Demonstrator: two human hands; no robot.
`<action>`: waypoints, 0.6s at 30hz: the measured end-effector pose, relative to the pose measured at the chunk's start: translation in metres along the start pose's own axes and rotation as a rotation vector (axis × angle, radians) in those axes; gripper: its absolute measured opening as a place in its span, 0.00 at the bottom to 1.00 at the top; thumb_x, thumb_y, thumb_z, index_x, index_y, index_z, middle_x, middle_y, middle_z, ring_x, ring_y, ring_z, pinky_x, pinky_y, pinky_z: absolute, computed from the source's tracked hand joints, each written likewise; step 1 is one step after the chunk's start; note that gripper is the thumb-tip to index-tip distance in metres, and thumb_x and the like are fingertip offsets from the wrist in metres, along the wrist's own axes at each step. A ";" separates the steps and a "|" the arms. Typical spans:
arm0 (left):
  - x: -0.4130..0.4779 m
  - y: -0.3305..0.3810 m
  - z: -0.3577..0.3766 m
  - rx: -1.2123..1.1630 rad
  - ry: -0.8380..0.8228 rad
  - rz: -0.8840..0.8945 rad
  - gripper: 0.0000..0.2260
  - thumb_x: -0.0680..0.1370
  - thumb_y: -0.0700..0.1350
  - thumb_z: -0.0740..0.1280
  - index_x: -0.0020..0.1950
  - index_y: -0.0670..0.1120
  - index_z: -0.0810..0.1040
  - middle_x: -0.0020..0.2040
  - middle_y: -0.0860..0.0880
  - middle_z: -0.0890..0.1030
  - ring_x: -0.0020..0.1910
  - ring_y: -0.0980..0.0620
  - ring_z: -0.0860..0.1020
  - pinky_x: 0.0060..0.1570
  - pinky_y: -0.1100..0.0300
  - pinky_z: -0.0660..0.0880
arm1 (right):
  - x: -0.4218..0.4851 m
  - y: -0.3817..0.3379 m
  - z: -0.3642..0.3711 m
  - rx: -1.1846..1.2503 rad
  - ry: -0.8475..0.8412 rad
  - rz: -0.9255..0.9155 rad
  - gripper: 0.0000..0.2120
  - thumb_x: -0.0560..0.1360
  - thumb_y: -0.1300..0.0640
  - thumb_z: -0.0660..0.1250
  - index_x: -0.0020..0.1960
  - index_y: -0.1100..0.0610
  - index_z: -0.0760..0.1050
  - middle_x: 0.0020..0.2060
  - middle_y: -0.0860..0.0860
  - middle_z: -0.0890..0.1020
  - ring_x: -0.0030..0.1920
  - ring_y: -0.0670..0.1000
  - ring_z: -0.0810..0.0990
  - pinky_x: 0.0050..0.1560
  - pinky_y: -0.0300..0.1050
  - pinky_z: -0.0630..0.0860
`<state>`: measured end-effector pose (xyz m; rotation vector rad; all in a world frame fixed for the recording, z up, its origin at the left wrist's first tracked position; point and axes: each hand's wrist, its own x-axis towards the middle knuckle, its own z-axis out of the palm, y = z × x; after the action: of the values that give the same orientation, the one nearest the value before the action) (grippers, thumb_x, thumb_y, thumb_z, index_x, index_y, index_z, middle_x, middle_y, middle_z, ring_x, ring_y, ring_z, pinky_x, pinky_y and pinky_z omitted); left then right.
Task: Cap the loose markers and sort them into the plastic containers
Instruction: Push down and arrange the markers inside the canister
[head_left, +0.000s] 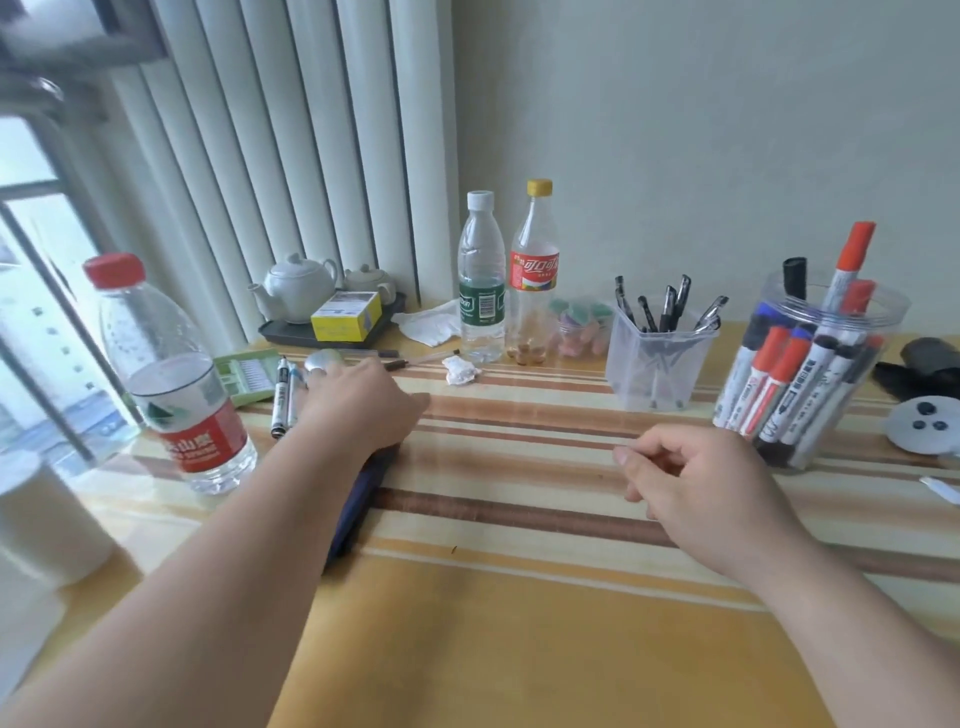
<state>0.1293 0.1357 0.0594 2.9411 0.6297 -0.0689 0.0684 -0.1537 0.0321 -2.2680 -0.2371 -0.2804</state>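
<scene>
Two loose markers (280, 400) with white barrels lie side by side at the left of the striped table. My left hand (363, 405) is stretched out to them, thumb pointing right; its fingertips end right beside the markers and are hidden behind the hand. My right hand (691, 478) hovers low over the table's middle right, fingers loosely curled, holding nothing. A clear angular cup (660, 374) holds several black pens. To its right, a round clear jar (883, 317) is packed with red, blue and black capped whiteboard markers.
A red-capped water bottle (176, 384) stands close to my left forearm, and a dark blue case (363, 499) lies under it. Two bottles (483, 291), a tea tray (322, 332), thin pens (400, 361), crumpled paper (460, 370) and a green box (244, 374) line the back.
</scene>
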 end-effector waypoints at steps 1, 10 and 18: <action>0.010 -0.006 0.001 0.011 -0.050 -0.061 0.37 0.74 0.71 0.58 0.73 0.46 0.70 0.75 0.40 0.66 0.75 0.37 0.60 0.71 0.41 0.63 | -0.001 -0.001 0.002 0.011 -0.010 0.007 0.13 0.77 0.54 0.70 0.34 0.52 0.80 0.29 0.49 0.83 0.29 0.48 0.79 0.36 0.49 0.78; 0.039 -0.022 0.018 -0.003 -0.195 -0.139 0.39 0.76 0.73 0.47 0.75 0.49 0.71 0.79 0.44 0.65 0.80 0.40 0.54 0.75 0.43 0.55 | -0.006 0.003 0.012 0.042 -0.064 0.004 0.12 0.77 0.53 0.70 0.36 0.55 0.80 0.29 0.53 0.82 0.30 0.55 0.79 0.36 0.54 0.79; -0.028 0.017 -0.008 -0.653 0.405 0.466 0.10 0.82 0.42 0.65 0.59 0.48 0.84 0.58 0.49 0.82 0.55 0.49 0.79 0.58 0.54 0.76 | -0.010 0.002 0.007 0.100 0.034 -0.024 0.12 0.76 0.56 0.71 0.35 0.48 0.82 0.29 0.46 0.83 0.31 0.47 0.81 0.35 0.42 0.78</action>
<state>0.1107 0.1099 0.0715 2.3759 -0.0300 0.6560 0.0606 -0.1501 0.0232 -2.1612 -0.2548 -0.3131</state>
